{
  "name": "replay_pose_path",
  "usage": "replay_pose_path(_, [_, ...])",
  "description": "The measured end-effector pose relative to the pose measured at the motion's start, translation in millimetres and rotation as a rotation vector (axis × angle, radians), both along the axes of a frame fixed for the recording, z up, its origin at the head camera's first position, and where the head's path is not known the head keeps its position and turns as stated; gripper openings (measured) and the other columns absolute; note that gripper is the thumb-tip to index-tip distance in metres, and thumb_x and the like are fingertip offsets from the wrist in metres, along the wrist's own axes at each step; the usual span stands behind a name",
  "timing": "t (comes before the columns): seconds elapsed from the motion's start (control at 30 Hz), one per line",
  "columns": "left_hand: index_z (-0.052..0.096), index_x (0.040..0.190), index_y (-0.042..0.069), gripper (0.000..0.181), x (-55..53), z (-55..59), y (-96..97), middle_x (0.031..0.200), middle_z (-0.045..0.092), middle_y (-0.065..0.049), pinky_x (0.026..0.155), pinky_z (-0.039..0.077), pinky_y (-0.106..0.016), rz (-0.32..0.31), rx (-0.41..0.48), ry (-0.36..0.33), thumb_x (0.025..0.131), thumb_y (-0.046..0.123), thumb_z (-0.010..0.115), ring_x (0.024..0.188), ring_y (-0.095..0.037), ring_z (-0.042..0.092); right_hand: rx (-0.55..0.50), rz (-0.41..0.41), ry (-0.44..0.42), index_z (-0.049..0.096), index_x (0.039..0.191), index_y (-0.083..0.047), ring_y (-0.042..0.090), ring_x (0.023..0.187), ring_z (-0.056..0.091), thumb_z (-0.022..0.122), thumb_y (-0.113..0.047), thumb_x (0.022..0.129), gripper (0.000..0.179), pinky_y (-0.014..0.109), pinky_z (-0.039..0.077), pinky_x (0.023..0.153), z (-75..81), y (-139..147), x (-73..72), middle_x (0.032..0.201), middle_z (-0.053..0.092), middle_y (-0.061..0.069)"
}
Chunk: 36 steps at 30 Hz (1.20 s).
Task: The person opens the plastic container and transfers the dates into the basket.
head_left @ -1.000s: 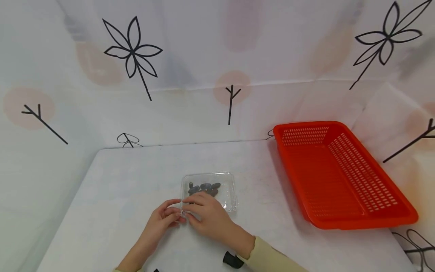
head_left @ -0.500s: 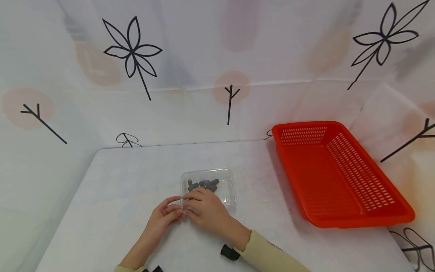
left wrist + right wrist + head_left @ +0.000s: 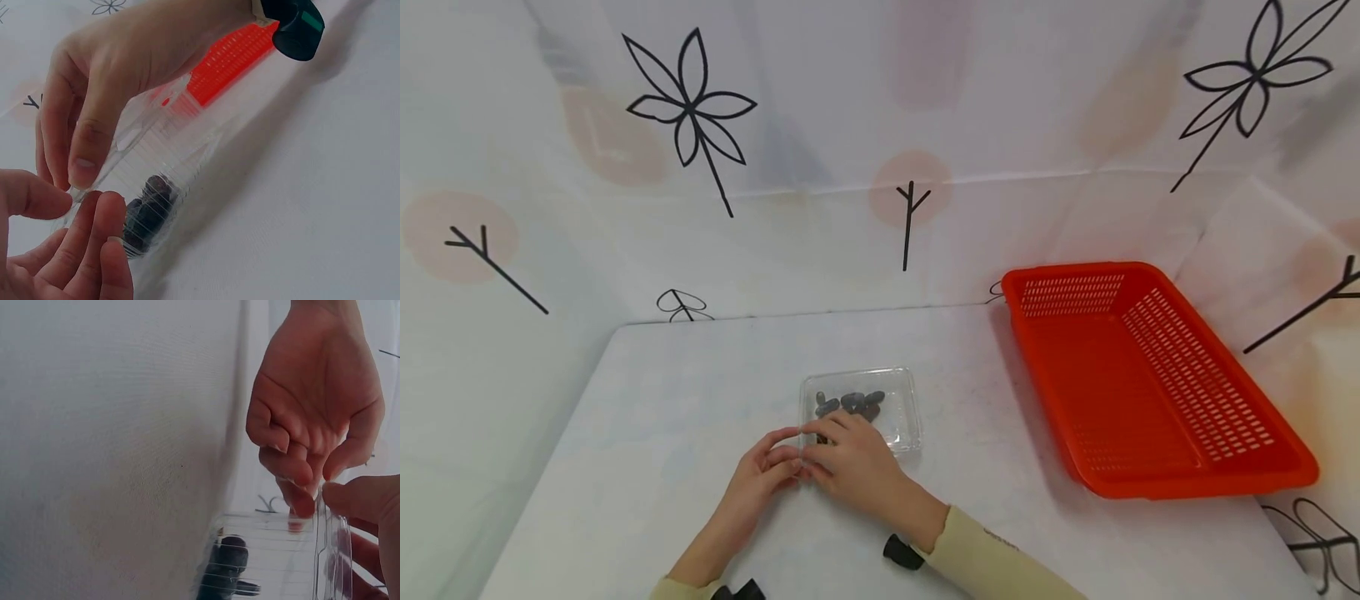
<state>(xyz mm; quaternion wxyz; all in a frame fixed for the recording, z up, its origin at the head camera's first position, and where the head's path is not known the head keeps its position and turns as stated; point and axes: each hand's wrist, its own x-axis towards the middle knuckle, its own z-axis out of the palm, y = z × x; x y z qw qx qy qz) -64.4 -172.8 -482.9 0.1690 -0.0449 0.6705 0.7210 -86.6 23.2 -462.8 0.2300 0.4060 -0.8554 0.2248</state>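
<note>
A clear plastic box (image 3: 898, 412) with a thin rim sits near the middle of the table in the head view. Inside lie several dark oval pieces (image 3: 853, 402) whose kind I cannot make out. At the box's near left corner, my left hand (image 3: 760, 471) pinches the rim (image 3: 78, 197) between thumb and fingers. My right hand (image 3: 857, 458) reaches over the front of the box and pinches the same corner, thumb down on the rim in the left wrist view. Both sets of fingertips nearly meet there, and the right hand hides some of the pieces.
A red plastic basket (image 3: 1120, 400) with slotted walls stands at the right of the white table (image 3: 700, 367). Patterned cloth (image 3: 820, 250) hangs behind the table and at its sides. A black band piece (image 3: 902, 552) is on the right wrist.
The clear box has shifted slightly away from me, with the pieces in it. Both hands keep their hold on its near left corner, and the fingers have moved very little.
</note>
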Motion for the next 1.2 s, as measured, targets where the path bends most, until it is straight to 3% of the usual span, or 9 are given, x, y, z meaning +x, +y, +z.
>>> replay_pose_path(0.27, [0.041, 0.142, -0.001, 0.053, -1.0, -4.3, -0.2, 0.094, 0.070, -0.002, 0.077, 0.053, -0.029, -0.018, -0.003, 0.018, 0.095, 0.006, 0.065, 0.085, -0.016, 0.068, 0.043, -0.010, 0.085, 0.077, 0.081, -0.019, 0.016, 0.097, 0.059, 0.079, -0.024, 0.086, 0.007, 0.029, 0.051, 0.074, -0.6, -3.0, 1.8, 0.114, 0.068, -0.001])
replay_pose_path(0.53, [0.044, 0.140, -0.001, 0.050, -2.6, -5.3, 3.4, 0.093, 0.071, -0.003, 0.076, 0.053, -0.028, -0.014, -0.035, 0.010, 0.095, 0.004, 0.064, 0.084, -0.017, 0.068, 0.145, -0.067, 0.181, 0.070, 0.084, -0.013, 0.020, 0.097, 0.059, 0.077, -0.022, 0.088, 0.012, 0.031, 0.051, 0.073, -7.7, -8.2, 2.3, 0.116, 0.064, -0.001])
replay_pose_path(0.83, [0.050, 0.126, -0.010, 0.037, -1.9, -0.3, 9.2, 0.093, 0.071, -0.006, 0.076, 0.053, -0.026, 0.070, -0.029, -0.025, 0.093, -0.002, 0.064, 0.084, -0.015, 0.068, 0.097, -0.056, 0.107, 0.077, 0.093, -0.014, 0.017, 0.103, 0.059, 0.079, -0.021, 0.087, 0.010, 0.025, 0.054, 0.077, -7.6, -4.8, 4.2, 0.124, 0.065, 0.000])
replay_pose_path(1.03, [0.051, 0.127, -0.009, 0.037, -1.3, 1.7, 8.6, 0.092, 0.072, -0.007, 0.076, 0.053, -0.026, 0.062, -0.046, -0.034, 0.093, -0.001, 0.064, 0.084, -0.016, 0.069, 0.092, -0.071, 0.153, 0.077, 0.089, -0.013, 0.017, 0.097, 0.058, 0.078, -0.019, 0.086, 0.006, 0.024, 0.054, 0.068, -9.0, -7.9, 4.8, 0.118, 0.066, -0.001])
replay_pose_path(1.2, [0.051, 0.126, -0.009, 0.037, -1.3, 2.9, 8.0, 0.089, 0.072, -0.005, 0.074, 0.052, -0.027, 0.059, -0.043, -0.027, 0.092, -0.001, 0.065, 0.081, -0.016, 0.069, 0.132, -0.103, 0.154, 0.074, 0.091, -0.009, 0.018, 0.087, 0.052, 0.074, -0.014, 0.089, 0.006, 0.023, 0.050, 0.065, -11.3, -11.7, 6.1, 0.107, 0.058, 0.003])
